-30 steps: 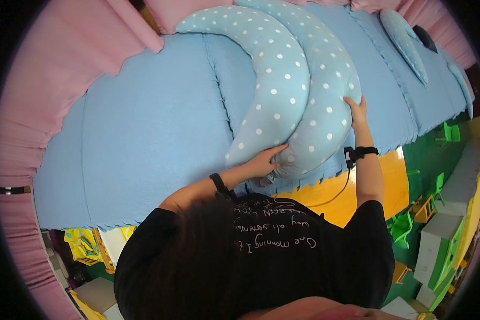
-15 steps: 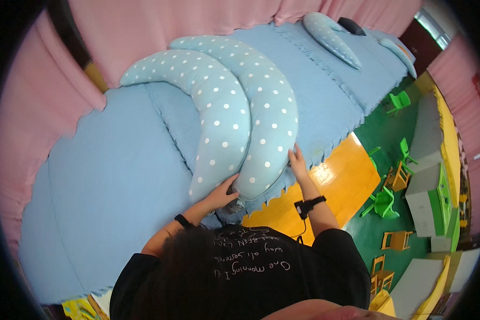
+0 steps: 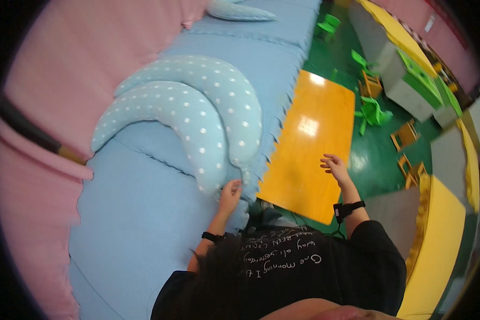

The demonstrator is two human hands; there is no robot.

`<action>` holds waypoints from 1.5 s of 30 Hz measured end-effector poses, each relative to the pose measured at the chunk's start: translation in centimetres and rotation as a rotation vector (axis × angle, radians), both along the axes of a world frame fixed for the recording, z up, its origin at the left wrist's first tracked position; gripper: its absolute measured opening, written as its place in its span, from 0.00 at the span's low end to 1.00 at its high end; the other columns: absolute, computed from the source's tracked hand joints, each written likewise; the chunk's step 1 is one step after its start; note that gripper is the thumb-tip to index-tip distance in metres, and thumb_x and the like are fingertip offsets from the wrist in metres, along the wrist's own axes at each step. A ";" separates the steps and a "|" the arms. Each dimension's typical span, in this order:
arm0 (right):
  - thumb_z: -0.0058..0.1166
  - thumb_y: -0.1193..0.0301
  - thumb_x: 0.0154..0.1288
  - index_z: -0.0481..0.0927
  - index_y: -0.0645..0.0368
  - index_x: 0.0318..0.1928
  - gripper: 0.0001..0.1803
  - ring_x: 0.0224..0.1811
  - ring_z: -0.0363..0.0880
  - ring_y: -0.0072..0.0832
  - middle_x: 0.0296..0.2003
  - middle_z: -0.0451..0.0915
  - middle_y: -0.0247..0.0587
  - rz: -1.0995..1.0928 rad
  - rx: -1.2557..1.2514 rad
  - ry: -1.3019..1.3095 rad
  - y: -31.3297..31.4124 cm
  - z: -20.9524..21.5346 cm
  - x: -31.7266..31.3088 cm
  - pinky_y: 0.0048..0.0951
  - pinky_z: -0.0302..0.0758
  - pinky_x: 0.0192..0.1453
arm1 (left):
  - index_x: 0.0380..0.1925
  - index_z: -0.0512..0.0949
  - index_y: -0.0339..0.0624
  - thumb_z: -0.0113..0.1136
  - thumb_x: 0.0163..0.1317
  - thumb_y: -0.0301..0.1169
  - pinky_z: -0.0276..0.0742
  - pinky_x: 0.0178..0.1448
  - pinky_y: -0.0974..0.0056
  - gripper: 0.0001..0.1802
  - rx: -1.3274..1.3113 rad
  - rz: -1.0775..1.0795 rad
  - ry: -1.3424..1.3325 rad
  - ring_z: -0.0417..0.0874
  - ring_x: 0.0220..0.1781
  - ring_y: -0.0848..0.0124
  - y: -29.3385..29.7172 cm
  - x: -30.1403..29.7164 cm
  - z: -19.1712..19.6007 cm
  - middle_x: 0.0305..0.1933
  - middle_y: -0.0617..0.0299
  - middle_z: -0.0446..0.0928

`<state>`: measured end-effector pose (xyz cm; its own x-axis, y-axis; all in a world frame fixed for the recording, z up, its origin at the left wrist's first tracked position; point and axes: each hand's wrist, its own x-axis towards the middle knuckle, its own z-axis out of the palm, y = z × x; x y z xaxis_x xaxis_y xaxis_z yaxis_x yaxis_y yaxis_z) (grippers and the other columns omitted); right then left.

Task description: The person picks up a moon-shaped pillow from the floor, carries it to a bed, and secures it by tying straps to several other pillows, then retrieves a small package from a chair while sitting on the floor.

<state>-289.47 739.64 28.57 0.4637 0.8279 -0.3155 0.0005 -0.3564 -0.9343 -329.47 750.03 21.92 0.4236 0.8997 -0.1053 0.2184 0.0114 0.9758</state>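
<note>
Left hand [image 3: 230, 193] touches the end of the front crescent pillow [image 3: 168, 120], fingers loose, gripping nothing. That pillow lies on the blue mat [image 3: 128, 213], nested against a second pillow [image 3: 226, 93]. Right hand [image 3: 335, 166] hangs open over the orange desk [image 3: 309, 144].

pale blue white-dotted crescent pillows [image 3: 197, 114], blue mat [image 3: 128, 213], orange table [image 3: 309, 144]

**One fisheye view, steeply downward from the head**

A single head-worn wide camera looks down over the person's dark-shirted shoulders, close to the long pale-blue padded mattress [image 3: 144, 224] at left, the glossy orange wooden tabletop [image 3: 309, 144] right of centre; edges bend toward the rim.
</note>
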 end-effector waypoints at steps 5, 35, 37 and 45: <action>0.47 0.66 0.63 0.71 0.60 0.51 0.18 0.41 0.78 0.25 0.43 0.78 0.38 -0.151 -0.023 -0.024 -10.0 -0.6 2.1 0.26 0.71 0.42 | 0.46 0.71 0.38 0.48 0.59 0.22 0.70 0.40 0.71 0.14 0.123 0.035 0.014 0.73 0.38 0.77 -2.0 1.1 0.4 0.42 0.59 0.74; 0.46 0.72 0.64 0.74 0.59 0.43 0.09 0.35 0.77 0.21 0.34 0.78 0.34 -0.932 0.138 0.055 -52.7 -6.5 32.5 0.21 0.71 0.36 | 0.35 0.74 0.34 0.44 0.60 0.20 0.72 0.44 0.69 0.09 0.080 -0.825 0.106 0.77 0.37 0.71 -23.9 52.4 1.1 0.32 0.59 0.77; 0.46 0.72 0.64 0.74 0.59 0.43 0.09 0.35 0.77 0.21 0.34 0.79 0.34 -0.901 0.139 0.068 -51.0 -7.3 34.9 0.21 0.71 0.36 | 0.35 0.74 0.34 0.44 0.61 0.21 0.72 0.44 0.69 0.09 0.114 -0.787 0.101 0.77 0.36 0.72 -22.2 54.8 0.7 0.31 0.60 0.76; 0.45 0.72 0.64 0.75 0.60 0.43 0.09 0.34 0.77 0.22 0.34 0.79 0.36 -0.738 0.190 0.036 -41.4 -6.9 49.6 0.21 0.71 0.36 | 0.34 0.74 0.34 0.43 0.60 0.20 0.72 0.43 0.70 0.09 -0.048 -0.492 -0.035 0.76 0.35 0.73 -15.1 65.6 -5.4 0.30 0.61 0.75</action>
<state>-239.83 698.26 21.63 0.9101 0.3489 -0.2235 -0.2066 -0.0854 -0.9747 -263.91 734.98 16.56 0.8012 0.5863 -0.1199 0.1762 -0.0397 0.9835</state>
